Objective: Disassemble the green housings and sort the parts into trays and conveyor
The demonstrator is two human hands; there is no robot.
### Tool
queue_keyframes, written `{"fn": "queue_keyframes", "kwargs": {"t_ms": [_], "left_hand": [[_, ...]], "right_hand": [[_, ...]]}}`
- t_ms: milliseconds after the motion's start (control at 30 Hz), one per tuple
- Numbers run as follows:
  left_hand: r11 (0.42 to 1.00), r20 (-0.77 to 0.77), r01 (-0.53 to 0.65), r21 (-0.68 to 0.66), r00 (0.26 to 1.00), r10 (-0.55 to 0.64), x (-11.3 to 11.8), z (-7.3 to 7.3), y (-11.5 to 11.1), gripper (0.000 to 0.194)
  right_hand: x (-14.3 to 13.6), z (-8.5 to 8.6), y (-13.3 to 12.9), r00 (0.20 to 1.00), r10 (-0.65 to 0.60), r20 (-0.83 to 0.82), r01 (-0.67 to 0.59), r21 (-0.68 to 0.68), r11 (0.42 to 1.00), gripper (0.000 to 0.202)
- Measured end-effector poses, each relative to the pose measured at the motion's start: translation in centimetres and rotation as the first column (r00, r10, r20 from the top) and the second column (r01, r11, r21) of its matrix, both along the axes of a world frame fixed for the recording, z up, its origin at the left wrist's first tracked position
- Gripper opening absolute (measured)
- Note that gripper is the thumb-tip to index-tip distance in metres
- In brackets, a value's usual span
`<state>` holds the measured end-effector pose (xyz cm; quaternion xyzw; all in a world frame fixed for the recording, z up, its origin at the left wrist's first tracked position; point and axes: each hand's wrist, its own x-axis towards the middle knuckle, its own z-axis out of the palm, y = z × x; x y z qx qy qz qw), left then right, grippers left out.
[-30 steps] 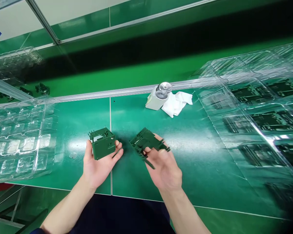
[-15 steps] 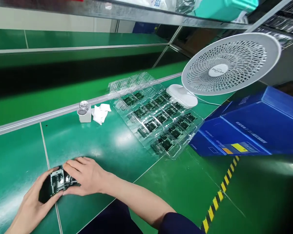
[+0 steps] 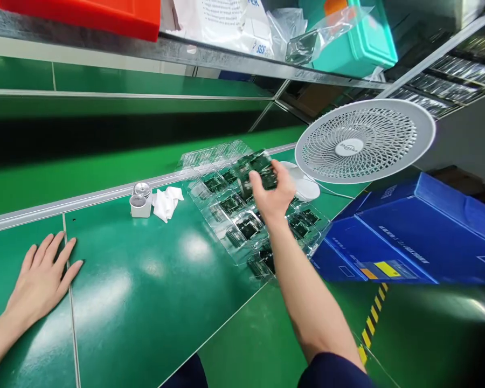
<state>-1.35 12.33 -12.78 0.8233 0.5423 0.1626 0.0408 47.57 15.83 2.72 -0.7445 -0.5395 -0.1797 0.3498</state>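
My right hand (image 3: 272,191) grips a green circuit board assembly (image 3: 255,171) between thumb and fingers, holding it over a clear plastic tray (image 3: 216,215). The board is slightly blurred, and its underside is hidden. Several similar boards (image 3: 248,227) sit in the tray's compartments, some covered from view by my hand and forearm. Far to the left, my left hand (image 3: 42,277) lies flat on the green table (image 3: 145,302), fingers spread, with nothing in it.
A small white container with round metal tops (image 3: 140,200) stands beside a crumpled white tissue (image 3: 167,203). Behind the tray is a white fan (image 3: 364,143). Blue boxes (image 3: 396,237) stand at the right. Overhead, a shelf holds a red bin (image 3: 89,16) and a teal box (image 3: 359,48).
My right hand has carried the board from the left part of the table up and right to the tray. The left hand has let go and now rests flat. The view has tilted upward.
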Motion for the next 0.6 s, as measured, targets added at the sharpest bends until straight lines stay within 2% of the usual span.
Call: {"fn": "queue_keyframes", "kwargs": {"t_ms": [67,100,200,300,433,600], "left_hand": [[0.999,-0.039,-0.029,0.024,0.999,0.030,0.8,-0.1,1.2,0.071],[0.999,-0.042,-0.033,0.032,0.999,0.034,1.2,0.0,1.5,0.072],[0.999,-0.037,-0.027,0.042,0.999,0.029,1.6,0.0,1.7,0.073],[0.998,-0.066,-0.027,0.050,0.997,0.031,1.5,-0.1,1.6,0.071],[0.997,-0.138,-0.024,0.071,0.990,0.033,1.3,-0.2,1.5,0.070],[0.994,-0.167,-0.016,0.112,0.985,0.035,1.7,0.1,1.6,0.066]], "right_hand": [[4.0,0.4,3.1,0.987,-0.154,0.053,0.160,-0.126,0.979,0.060],[5.5,0.2,4.4,0.982,-0.175,0.065,0.184,-0.172,0.968,0.061],[8.3,-1.0,6.7,0.989,-0.133,0.067,0.147,-0.290,0.946,0.053],[10.3,-2.1,7.4,0.995,-0.079,0.067,0.099,-0.383,0.918,0.039],[12.8,-1.6,7.6,0.989,-0.104,0.102,0.136,-0.396,0.908,0.032],[14.3,-0.7,9.4,0.974,-0.161,0.158,0.206,-0.335,0.919,0.040]]}}
